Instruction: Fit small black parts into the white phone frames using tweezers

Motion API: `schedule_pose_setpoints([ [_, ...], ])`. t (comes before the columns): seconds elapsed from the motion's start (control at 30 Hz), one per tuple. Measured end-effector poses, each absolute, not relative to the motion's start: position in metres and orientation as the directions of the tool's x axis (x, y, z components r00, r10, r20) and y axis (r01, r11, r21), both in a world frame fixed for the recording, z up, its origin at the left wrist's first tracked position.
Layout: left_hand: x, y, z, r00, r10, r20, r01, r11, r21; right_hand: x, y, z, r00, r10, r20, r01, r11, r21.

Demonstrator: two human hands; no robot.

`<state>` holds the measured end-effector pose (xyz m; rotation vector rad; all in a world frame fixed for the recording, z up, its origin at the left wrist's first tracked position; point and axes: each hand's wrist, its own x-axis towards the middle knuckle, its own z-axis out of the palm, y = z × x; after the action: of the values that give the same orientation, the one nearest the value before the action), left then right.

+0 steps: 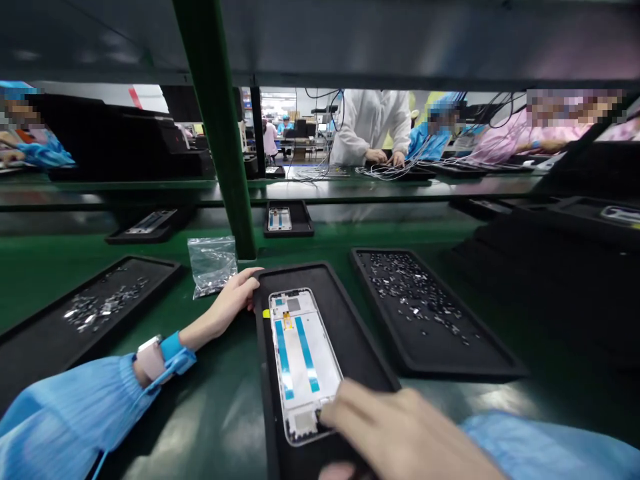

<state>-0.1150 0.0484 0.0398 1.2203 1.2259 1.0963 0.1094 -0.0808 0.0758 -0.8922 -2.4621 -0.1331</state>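
A phone frame (306, 360) lies in a black foam tray (345, 313) in front of me. Two blue strips run down its silvery inner face, with a small gold flex cable near the top and a yellow tab at the left edge. My left hand (231, 303) grips the tray's far left corner, thumb on the rim. At the frame's lower right corner, my right hand (395, 423) is closed, fingers bent together and touching the frame. Motion blurs this hand, and whatever it may pinch is hidden.
Black trays of small metal parts lie to the right (425, 347) and left (30, 347). A plastic bag (213, 263) of parts sits by a green post (235, 167). Another tray (300, 213) with a phone frame stands behind. Co-workers sit or stand across the line.
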Motion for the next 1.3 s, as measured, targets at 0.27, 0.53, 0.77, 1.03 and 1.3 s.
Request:
schedule_pose_setpoints([
  [0.27,-0.116,0.046,0.028,0.31,0.935,0.172,0.614,-0.335,0.715,0.225,0.007,0.094,-0.339,0.787,0.515,0.826,0.511,-0.237],
  [0.53,-0.121,0.045,0.017,0.475,0.86,0.184,0.727,-0.502,0.469,0.273,0.03,0.055,-0.265,0.933,0.245,0.865,0.342,-0.366],
  [0.77,-0.111,0.03,0.032,0.444,0.875,0.192,0.746,-0.479,0.463,0.249,0.009,0.065,-0.352,0.907,0.23,0.795,0.419,-0.438],
  [1.03,-0.106,0.024,0.033,0.438,0.874,0.21,0.759,-0.484,0.435,0.245,0.012,0.06,-0.334,0.91,0.246,0.815,0.41,-0.409],
  [1.3,-0.101,0.025,0.037,0.45,0.871,0.199,0.75,-0.489,0.445,0.239,0.011,0.056,-0.343,0.905,0.25,0.832,0.417,-0.367],
])
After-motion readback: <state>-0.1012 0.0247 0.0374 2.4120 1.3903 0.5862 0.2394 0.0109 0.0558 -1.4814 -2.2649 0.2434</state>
